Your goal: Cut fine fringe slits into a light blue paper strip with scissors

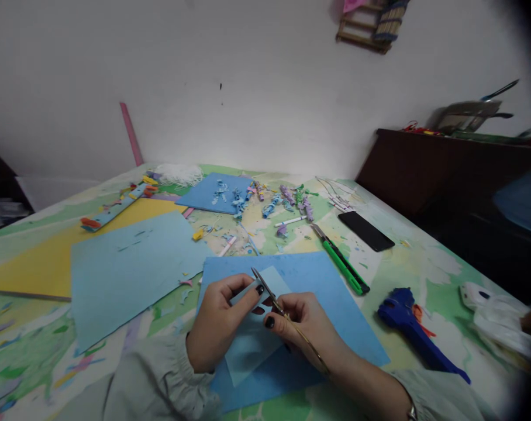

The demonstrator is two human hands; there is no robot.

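Note:
My left hand (221, 318) pinches a small piece of light blue paper (243, 293) between thumb and fingers. In my right hand (307, 324) is a pair of scissors (266, 285) with gold-coloured handles, its blades against the right edge of that piece. Below both hands lies a larger light blue sheet (243, 368), on top of a darker blue foam sheet (348, 333). The fingers of my right hand partly hide the scissor handles.
Right of the foam sheet lie a green utility knife (344, 266), a black phone (366, 230) and a blue glue gun (417, 336). Leftward are a light blue sheet (134, 275) and a yellow board (37, 263). Several small paper figures (272, 204) and scraps lie behind.

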